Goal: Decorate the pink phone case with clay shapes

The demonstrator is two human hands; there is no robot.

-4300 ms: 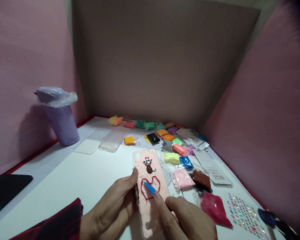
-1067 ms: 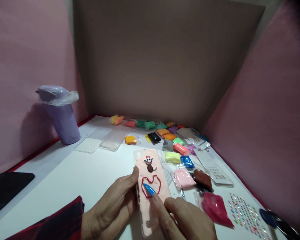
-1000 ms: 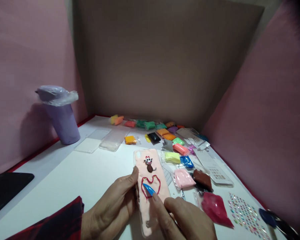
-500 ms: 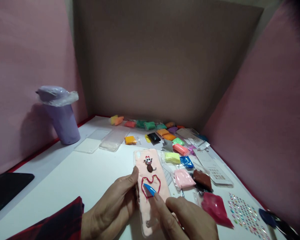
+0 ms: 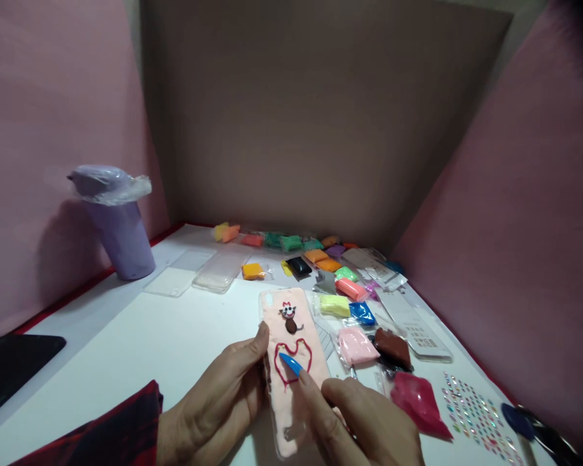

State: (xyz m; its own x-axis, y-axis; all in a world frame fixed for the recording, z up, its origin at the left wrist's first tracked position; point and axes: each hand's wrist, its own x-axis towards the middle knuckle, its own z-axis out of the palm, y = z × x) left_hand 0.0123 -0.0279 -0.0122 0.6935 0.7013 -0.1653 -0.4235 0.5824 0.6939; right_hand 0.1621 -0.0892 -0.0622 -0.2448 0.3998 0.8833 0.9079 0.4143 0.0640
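Note:
A phone case (image 5: 315, 338) covered in pale pink clay is tilted up in my left hand (image 5: 230, 382). That hand's thumb presses on the left edge, with the fingers behind. Near the top of the case sits a small clay cat figure (image 5: 290, 320). Below it, a dark pink clay strand forms a heart outline (image 5: 311, 359). My right hand (image 5: 364, 421) is closed around a modelling tool with a blue pointed blade (image 5: 290, 364). The blade's tip lies over the upper left of the heart; I cannot tell whether it touches the clay. The tool's handle is mostly hidden.
To the right lie bags of coloured clay, such as pink (image 5: 355, 346), brown (image 5: 392, 349) and magenta (image 5: 420, 402), and a rhinestone sheet (image 5: 479, 414). Clear phone cases (image 5: 221, 268) rest behind. A purple tumbler (image 5: 121, 233) and a black flat object (image 5: 19, 369) are at left.
The blue tip has shifted very slightly upward over the heart. Both hands keep nearly the same place and grip.

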